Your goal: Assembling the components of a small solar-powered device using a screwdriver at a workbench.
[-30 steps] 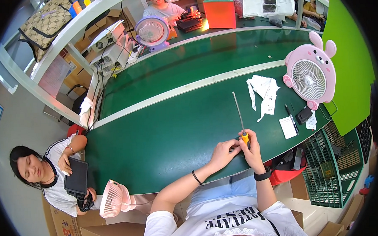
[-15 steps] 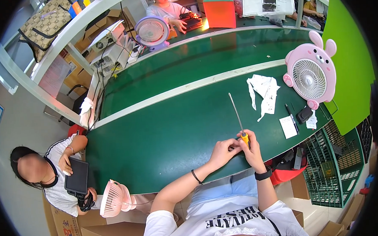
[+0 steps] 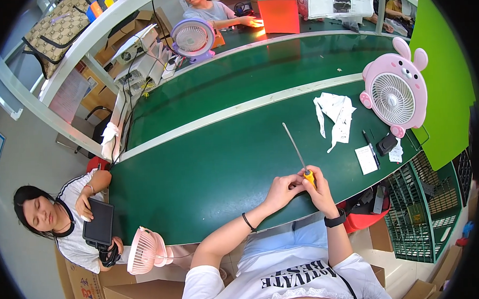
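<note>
My right hand (image 3: 319, 193) is closed around the yellow handle of a long screwdriver (image 3: 294, 146), just above the near edge of the green table. The metal shaft points up and away, leaning a little left. My left hand (image 3: 282, 192) meets the right one beside the handle, its fingers curled in a pinch. What the left fingertips hold, if anything, is hidden between the two hands.
A white cloth (image 3: 336, 118), notepad (image 3: 365, 160), pen (image 3: 370, 148) and pink rabbit-shaped fan (image 3: 394, 92) are on the right of the green table (image 3: 198, 178). At left a co-worker holds a black flat-screen device (image 3: 98, 223) near a small pink fan (image 3: 142, 251). A green crate (image 3: 413, 211) stands lower right.
The screwdriver's tip has swung slightly left; my hands stay nearly in place. Across the table, a person has shifted, and the dark item is no longer in front of their hand.
</note>
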The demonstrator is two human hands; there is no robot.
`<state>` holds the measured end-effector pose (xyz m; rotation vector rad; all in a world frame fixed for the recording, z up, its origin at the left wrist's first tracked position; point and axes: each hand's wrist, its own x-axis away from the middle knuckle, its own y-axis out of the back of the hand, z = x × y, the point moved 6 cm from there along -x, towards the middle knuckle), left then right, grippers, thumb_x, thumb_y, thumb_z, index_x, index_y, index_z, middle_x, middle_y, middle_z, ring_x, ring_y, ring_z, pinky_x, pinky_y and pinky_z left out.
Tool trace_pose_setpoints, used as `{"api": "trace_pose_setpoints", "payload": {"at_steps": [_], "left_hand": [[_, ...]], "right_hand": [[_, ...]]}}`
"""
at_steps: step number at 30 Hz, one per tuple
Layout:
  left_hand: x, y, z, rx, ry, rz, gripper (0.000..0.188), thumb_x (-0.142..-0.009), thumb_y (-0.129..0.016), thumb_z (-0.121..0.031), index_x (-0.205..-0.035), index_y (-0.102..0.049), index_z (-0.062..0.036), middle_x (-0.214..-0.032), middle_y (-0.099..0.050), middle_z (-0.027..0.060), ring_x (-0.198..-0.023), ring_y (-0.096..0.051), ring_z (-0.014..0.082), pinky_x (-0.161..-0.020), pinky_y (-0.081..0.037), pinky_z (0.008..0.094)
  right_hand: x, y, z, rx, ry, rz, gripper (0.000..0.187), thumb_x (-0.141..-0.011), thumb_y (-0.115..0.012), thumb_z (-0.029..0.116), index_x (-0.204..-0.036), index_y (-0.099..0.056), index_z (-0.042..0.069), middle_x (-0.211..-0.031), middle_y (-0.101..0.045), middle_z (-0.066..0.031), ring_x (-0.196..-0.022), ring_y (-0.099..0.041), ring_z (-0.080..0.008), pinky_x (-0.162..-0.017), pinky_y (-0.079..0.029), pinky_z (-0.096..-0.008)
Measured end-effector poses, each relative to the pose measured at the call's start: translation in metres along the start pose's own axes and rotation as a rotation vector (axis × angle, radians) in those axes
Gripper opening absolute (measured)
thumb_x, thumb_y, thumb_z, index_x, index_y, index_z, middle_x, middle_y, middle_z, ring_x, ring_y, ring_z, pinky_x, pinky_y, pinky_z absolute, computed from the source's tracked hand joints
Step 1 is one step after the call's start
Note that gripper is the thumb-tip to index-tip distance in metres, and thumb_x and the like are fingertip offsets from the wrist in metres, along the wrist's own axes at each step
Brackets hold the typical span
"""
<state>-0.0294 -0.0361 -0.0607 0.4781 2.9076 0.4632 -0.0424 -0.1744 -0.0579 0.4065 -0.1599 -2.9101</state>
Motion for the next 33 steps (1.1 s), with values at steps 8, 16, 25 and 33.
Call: {"api": "trace_pose_setpoints", "payload": {"at_steps": [8, 16, 25, 33], "left_hand": [[0.0002, -0.0015, -0.007, -0.037, -0.091, 0.039, 0.02, -0.09, -0.07, -0.013, -0.104, -0.067, 0.0012, -0.087, -0.071, 0.012, -0.073, -0.069, 0.0184, -0.069, -0.055, 0.0305], [0.0017, -0.0046, -0.0074, -0.06, -0.145, 0.03, 0.021, -0.09, -0.07, -0.015, -0.103, -0.066, 0.001, -0.088, -0.068, 0.0108, -0.074, -0.066, 0.0199, -0.069, -0.054, 0.0309], [0.0039, -0.008, -0.0076, -0.057, -0.204, 0.028, 0.02, -0.088, -0.07, -0.013, -0.102, -0.064, 0.0005, -0.087, -0.066, 0.0104, -0.074, -0.064, 0.0203, -0.068, -0.053, 0.0316], [0.0012, -0.0081, -0.0055, -0.038, -0.125, 0.046, 0.021, -0.088, -0.07, -0.013, -0.103, -0.064, 0.0004, -0.088, -0.066, 0.0106, -0.076, -0.065, 0.0203, -0.07, -0.053, 0.0313]], "right_hand": [[-0.0002, 0.0013, -0.0037, -0.031, 0.0, -0.007, 0.032, -0.099, -0.055, 0.014, -0.128, -0.047, 0.004, -0.116, -0.062, -0.0101, -0.104, -0.06, -0.0175, -0.094, -0.048, -0.031], [-0.0003, 0.001, -0.0022, -0.063, -0.004, -0.01, 0.032, -0.099, -0.055, 0.017, -0.128, -0.046, 0.004, -0.117, -0.062, -0.0103, -0.105, -0.06, -0.0177, -0.095, -0.048, -0.032], [0.0007, 0.0002, -0.0009, -0.109, -0.013, -0.004, 0.031, -0.1, -0.054, 0.016, -0.127, -0.046, 0.003, -0.118, -0.061, -0.0106, -0.103, -0.059, -0.0169, -0.093, -0.048, -0.0313], [0.0005, 0.0019, -0.0026, -0.1, -0.022, -0.016, 0.034, -0.1, -0.055, 0.017, -0.129, -0.045, 0.004, -0.12, -0.061, -0.0113, -0.107, -0.059, -0.0182, -0.096, -0.047, -0.0319]]}}
